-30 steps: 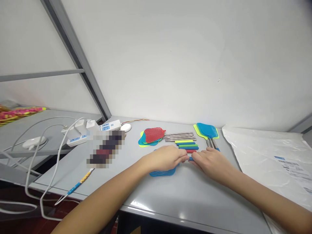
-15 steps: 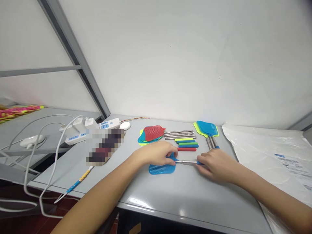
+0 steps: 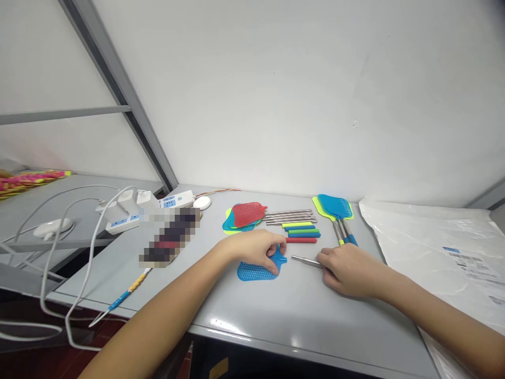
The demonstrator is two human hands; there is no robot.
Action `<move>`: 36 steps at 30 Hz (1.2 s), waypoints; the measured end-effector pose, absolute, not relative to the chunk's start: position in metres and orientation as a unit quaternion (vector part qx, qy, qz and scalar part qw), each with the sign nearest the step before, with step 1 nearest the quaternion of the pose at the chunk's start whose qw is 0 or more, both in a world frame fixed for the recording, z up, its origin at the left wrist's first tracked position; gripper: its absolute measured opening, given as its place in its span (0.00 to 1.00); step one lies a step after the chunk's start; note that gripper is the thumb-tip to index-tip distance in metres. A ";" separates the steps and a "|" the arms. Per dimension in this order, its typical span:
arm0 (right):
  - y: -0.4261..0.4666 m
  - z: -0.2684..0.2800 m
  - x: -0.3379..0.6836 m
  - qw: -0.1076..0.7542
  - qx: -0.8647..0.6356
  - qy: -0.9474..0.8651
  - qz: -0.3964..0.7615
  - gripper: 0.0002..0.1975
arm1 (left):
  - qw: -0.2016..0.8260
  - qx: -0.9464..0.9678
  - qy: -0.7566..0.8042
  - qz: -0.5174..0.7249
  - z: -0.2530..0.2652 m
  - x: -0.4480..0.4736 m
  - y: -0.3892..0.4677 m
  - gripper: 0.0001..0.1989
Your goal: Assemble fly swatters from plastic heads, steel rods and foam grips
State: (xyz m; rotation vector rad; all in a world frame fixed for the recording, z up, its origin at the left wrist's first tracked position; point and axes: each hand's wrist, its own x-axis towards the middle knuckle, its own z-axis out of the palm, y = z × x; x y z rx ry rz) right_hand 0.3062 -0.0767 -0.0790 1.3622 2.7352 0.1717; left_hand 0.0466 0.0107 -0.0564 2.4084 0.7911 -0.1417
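Metal rod (image 3: 306, 260) is clear of the blue swatter head (image 3: 255, 271) now, toward 3 o'clock; left hand (image 3: 258, 248) holds that, right hand (image 3: 347, 271) grips rod.

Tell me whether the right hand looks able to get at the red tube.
Probably yes: the red tube lies close by, and nothing seems to cover its right end. The right hand holds a metal rod, though, so may need freeing first.
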 end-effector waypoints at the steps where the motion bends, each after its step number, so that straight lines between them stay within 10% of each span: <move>1: -0.077 -0.079 0.306 0.041 0.446 0.893 0.053 0.05 | 0.304 0.904 0.294 -0.055 -0.057 0.046 0.012 0.25; 36: -0.070 -0.089 0.299 0.038 0.435 0.899 0.030 0.07 | 0.330 0.901 0.277 -0.055 -0.061 0.046 0.015 0.23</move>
